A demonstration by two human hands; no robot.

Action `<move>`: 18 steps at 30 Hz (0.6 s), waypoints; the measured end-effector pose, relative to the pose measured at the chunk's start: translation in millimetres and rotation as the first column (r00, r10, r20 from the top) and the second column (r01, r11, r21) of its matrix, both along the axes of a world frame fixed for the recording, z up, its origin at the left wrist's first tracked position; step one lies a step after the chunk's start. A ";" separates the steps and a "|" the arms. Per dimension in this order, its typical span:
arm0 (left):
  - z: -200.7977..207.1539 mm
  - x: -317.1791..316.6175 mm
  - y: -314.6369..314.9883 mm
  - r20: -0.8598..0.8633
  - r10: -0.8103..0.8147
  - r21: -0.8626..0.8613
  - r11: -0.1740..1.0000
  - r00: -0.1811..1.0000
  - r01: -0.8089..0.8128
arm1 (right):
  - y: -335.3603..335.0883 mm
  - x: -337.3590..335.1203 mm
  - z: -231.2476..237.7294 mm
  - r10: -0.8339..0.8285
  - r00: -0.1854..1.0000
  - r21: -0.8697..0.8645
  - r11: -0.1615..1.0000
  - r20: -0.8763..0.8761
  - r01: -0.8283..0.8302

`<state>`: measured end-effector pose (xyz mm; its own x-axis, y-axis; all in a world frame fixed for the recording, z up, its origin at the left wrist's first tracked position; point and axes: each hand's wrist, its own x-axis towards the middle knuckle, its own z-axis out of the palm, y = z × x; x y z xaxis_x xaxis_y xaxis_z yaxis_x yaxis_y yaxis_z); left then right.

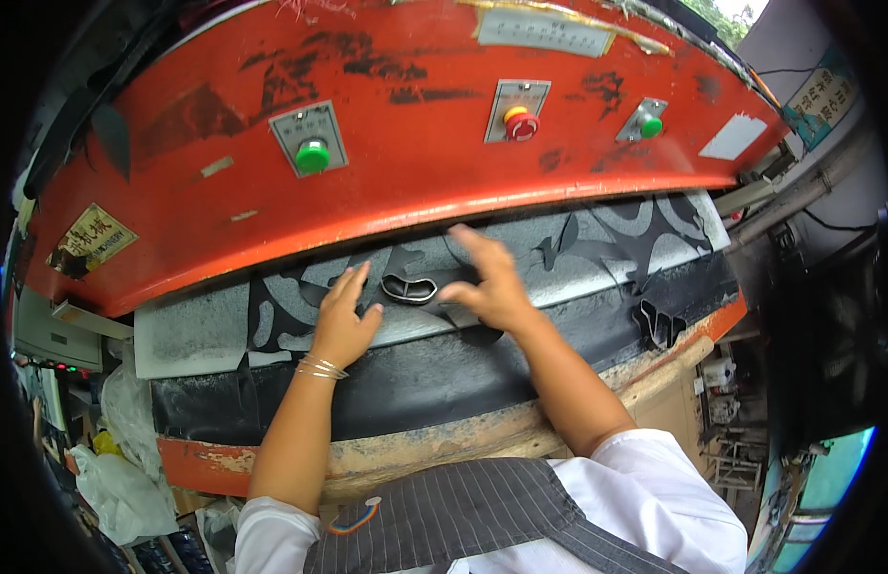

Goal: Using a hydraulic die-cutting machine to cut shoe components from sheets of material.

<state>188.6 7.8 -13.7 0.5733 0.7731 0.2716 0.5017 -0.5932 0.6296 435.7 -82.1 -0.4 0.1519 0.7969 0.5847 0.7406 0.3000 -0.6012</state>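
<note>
Die point(408, 289) between left hand point(344, 322) and right hand point(493, 290), pale board point(190, 335) beneath

Underside of the metal die point(407, 290) hidden

It's a workshop I'm standing in: past the hands point(346, 323) rises a scuffed red machine point(410, 158) with green push-buttons point(313, 157) and a red knob point(522, 125); below the hands lies black sheet point(291, 314) riddled with cut-outs, between them a thin-walled hollow form point(408, 290), and off to their left, plastic bags point(123, 497).
</note>
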 end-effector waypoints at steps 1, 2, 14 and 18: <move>16.2 -2.9 -0.1 0.089 0.030 0.031 0.999 0.996 -0.033 | -5.9 18.0 17.6 -0.079 0.997 0.062 0.995 -0.015 0.080; 46.2 3.8 2.7 0.168 0.026 0.066 0.997 0.985 -0.038 | -7.8 42.5 39.3 -0.151 0.979 0.153 0.973 -0.133 0.171; 182.8 60.3 -4.5 0.290 0.156 0.382 0.886 0.944 -0.263 | 18.7 221.5 155.9 -0.691 0.697 0.459 0.565 -0.193 0.686; 131.0 33.0 -69.9 0.027 0.171 0.153 0.973 0.985 -0.173 | -12.1 191.9 131.4 -0.533 0.803 0.489 0.644 -0.264 0.588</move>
<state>221.6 -62.1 117.3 0.4307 0.8078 0.4024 0.5967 -0.5894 0.5446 627.6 -94.1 131.1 0.5378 0.1110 0.8358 0.8262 0.1279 -0.5486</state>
